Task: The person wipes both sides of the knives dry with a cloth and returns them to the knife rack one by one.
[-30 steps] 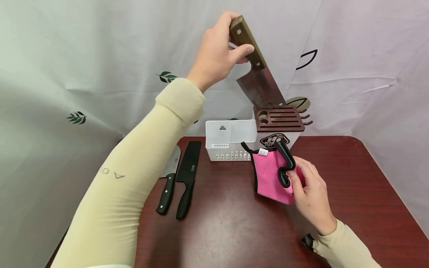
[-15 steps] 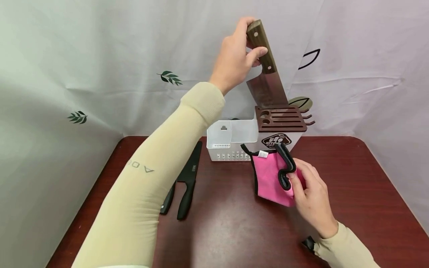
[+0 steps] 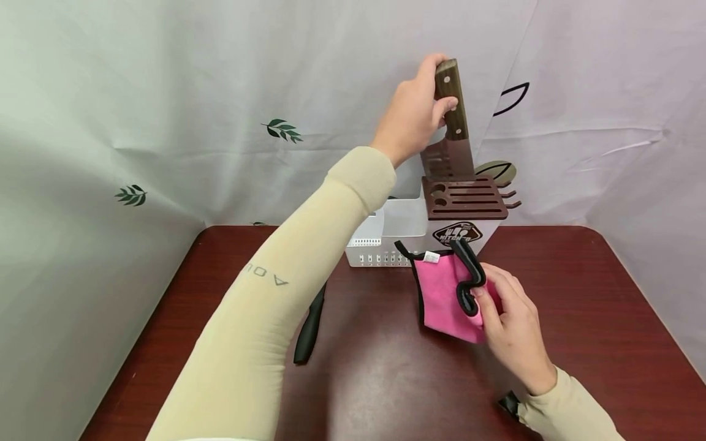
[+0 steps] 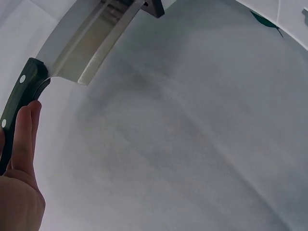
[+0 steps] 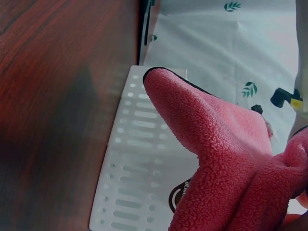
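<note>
My left hand (image 3: 410,116) grips the wooden handle of a cleaver (image 3: 459,160) above the knife holder (image 3: 467,215). The blade points down, its lower end at the rear slot of the brown slotted top. In the left wrist view, the cleaver (image 4: 82,43) reaches to the dark edge of that top. My right hand (image 3: 513,324) pinches a folded pink cloth (image 3: 444,297) with black trim and a white tag, in front of the holder. Seen from the right wrist, the fuzzy cloth (image 5: 216,159) covers part of the holder's white side.
A white perforated basket (image 3: 405,223) forms the holder's left part. Hooks (image 3: 510,194) stick out on its right. A black knife (image 3: 310,327) lies on the dark red table (image 3: 579,318), mostly behind the left sleeve. A pale curtain (image 3: 193,92) stands behind and beside the table.
My left hand has moved right and down with the cleaver, which now stands more upright and lower at the rear slot. My right hand and the cloth have hardly moved.
</note>
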### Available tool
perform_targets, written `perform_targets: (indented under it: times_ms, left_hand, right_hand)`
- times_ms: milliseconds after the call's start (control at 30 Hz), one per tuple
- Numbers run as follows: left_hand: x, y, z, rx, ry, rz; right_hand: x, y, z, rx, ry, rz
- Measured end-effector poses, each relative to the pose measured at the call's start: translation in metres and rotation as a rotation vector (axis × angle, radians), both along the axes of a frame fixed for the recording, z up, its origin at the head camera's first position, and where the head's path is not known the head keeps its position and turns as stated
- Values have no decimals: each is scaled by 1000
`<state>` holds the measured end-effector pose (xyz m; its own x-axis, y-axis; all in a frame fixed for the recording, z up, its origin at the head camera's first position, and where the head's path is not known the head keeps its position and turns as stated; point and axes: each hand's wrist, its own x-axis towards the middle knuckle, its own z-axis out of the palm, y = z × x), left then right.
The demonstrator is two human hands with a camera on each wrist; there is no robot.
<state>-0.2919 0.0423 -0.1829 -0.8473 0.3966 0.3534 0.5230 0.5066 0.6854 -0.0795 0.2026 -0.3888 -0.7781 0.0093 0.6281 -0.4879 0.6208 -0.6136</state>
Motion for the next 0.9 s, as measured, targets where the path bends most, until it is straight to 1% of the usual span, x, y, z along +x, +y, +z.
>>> perform_targets:
  times_ms: [67, 200, 433, 600, 700, 767, 900]
  left_hand:
    - [0, 3, -2, -40, 4, 6]
    - [0, 6, -4, -81, -9, 23]
    - [2, 13, -10, -151, -4, 13]
    - [2, 19, -15, -168, -27, 24]
    - [2, 23, -19, -183, -27, 12]
    - [3, 26, -22, -209, -23, 0]
    - [4, 30, -30, -272, -52, -19]
  right_hand:
    - [0, 1, -1, 1, -4, -1]
    - [1, 1, -2, -3, 0, -1]
    - [1, -1, -2, -3, 41, 2]
    - [1, -2, -2, -2, 56, 0]
    - [0, -1, -3, 1, 57, -2]
    - [1, -1, -4, 3, 40, -2]
    - [1, 0, -5, 5, 12, -1]
